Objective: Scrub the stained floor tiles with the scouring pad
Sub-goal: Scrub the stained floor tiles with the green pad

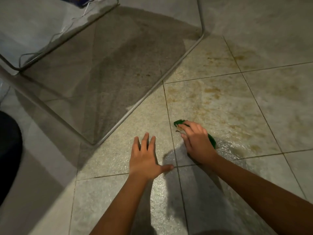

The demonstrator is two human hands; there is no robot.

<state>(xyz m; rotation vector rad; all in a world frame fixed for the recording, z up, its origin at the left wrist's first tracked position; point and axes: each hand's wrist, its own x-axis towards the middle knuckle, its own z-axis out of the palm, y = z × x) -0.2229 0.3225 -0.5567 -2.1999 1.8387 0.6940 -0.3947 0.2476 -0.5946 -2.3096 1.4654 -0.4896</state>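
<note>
The person's right hand [197, 143] grasps the green scouring pad [179, 122], fingers curled over it and pressing it flat to the floor tiles [237, 167]. The pad sits just right of a grout line [169, 116], and its ends show at the fingertips and beside the knuckles. The left hand [145, 158] holds nothing; it lies spread on the tile just left of that line, thumb pointing right along the near cross joint. Brown stains [211, 90] spread far and right of the pad across open tile. A wet sheen [228, 150] lies just right of the right hand. A bent metal tube frame [152, 92] rests on the floor to the far left, its corner near the left hand. A dark object [8, 150] stands at the left edge.
</note>
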